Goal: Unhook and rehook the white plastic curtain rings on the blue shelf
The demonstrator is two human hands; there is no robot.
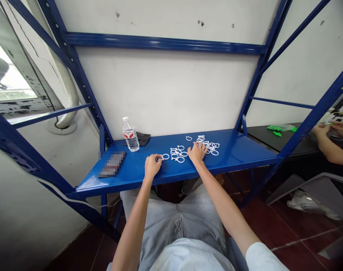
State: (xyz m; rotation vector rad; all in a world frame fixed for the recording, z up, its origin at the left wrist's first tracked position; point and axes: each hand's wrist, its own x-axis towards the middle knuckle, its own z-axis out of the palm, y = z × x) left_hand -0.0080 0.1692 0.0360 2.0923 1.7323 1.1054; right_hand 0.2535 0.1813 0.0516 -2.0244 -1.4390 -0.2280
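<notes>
Small white plastic rings, each with a little tab like a curtain ring, lie in two loose groups on the blue shelf. My left hand (152,165) is closed in a pinch at the tab end of one white ring (166,156), left of the nearer group (177,153). Reaching to the edge of the right-hand group (212,146), my right hand (198,152) has its fingers apart and bent down over the rings. Its fingertips partly hide what they touch. One single ring (188,138) lies behind, toward the wall.
A water bottle (130,135) stands at the back left, beside a black pouch (143,139). A blurred-out phone-like slab (112,164) lies at the left. Blue metal posts (252,86) frame the shelf. At right, another person's hands (329,130) work over a dark table.
</notes>
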